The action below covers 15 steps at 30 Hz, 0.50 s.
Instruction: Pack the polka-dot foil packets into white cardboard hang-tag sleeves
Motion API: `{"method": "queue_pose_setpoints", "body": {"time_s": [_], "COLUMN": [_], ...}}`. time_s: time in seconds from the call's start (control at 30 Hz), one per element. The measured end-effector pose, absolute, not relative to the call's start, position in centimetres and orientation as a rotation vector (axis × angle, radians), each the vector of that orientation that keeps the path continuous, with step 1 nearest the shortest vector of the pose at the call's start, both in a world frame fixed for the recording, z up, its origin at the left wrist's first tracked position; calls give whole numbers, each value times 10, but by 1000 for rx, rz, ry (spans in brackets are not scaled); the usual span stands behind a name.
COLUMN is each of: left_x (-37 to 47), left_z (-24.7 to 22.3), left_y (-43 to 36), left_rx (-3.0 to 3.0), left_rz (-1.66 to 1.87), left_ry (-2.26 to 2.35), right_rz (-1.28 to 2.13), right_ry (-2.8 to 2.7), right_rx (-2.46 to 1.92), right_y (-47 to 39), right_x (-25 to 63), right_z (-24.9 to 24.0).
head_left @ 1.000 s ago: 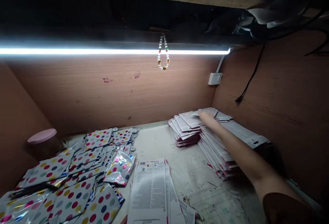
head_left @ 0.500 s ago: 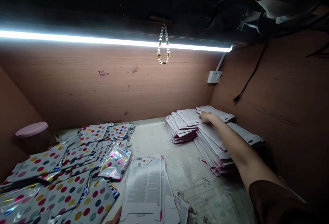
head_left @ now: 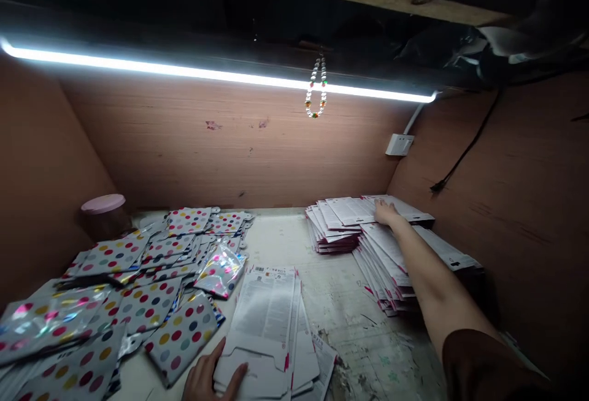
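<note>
My left hand (head_left: 214,376) is at the near left corner of a small pile of flat printed cartons (head_left: 264,303), the thumb on top and the fingers along the side. My right hand (head_left: 385,212) reaches to the back right. Its fingers, slightly apart, rest on the top of stacked flat printed cartons (head_left: 347,212), touching the right end of an upper one; part of the fingertips is hard to make out. More such cartons (head_left: 380,248) are fanned in a stack under my right forearm.
Polka-dot packets (head_left: 151,303) lie in overlapping rows on the left. A jar with a pink lid (head_left: 103,203) stands behind them. A beaded loop (head_left: 315,91) hangs before the tube light (head_left: 184,70). A white socket box (head_left: 399,145) and a black cable (head_left: 469,143) are at the right.
The view has shifted, so the scene sits further right. My left hand has come further into view onto the near end of the carton pile. My right hand stays at the back stacks.
</note>
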<state>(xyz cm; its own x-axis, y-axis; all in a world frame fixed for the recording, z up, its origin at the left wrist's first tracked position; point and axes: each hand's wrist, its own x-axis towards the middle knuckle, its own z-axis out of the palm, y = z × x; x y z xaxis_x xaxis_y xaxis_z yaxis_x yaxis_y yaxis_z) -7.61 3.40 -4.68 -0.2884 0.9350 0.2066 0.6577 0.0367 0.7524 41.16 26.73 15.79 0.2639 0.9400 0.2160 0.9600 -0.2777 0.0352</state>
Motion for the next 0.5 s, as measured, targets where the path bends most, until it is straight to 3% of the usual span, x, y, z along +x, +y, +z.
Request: {"method": "queue_pose_setpoints", "body": {"time_s": [0.13,0.2,0.27,0.33,0.37,0.5], "left_x": [-72,-68,-63,-57,-53,-37], "left_z": [-16,-1,10,18,21,20], "left_y": [27,25,22,16,11,-19], "left_rx": [1507,1482,1436,1342,1279,1110], "left_rz": [1163,1199,1203,1248,1305,1473], "left_ry": [1968,1997,1974,1887,1826,1681], "right_rz": [-244,-23,837,1820,2065,2095], "right_ry": [-2027,-2123,-2005,-1527,-1189,-222], "right_rx": [-2008,-1761,-1319,-1079,-992,-715], "right_y": [229,176,106,40,14,-27], "right_x": [342,294,244,196,174,107], "right_z": [155,135,109,81,68,34]}}
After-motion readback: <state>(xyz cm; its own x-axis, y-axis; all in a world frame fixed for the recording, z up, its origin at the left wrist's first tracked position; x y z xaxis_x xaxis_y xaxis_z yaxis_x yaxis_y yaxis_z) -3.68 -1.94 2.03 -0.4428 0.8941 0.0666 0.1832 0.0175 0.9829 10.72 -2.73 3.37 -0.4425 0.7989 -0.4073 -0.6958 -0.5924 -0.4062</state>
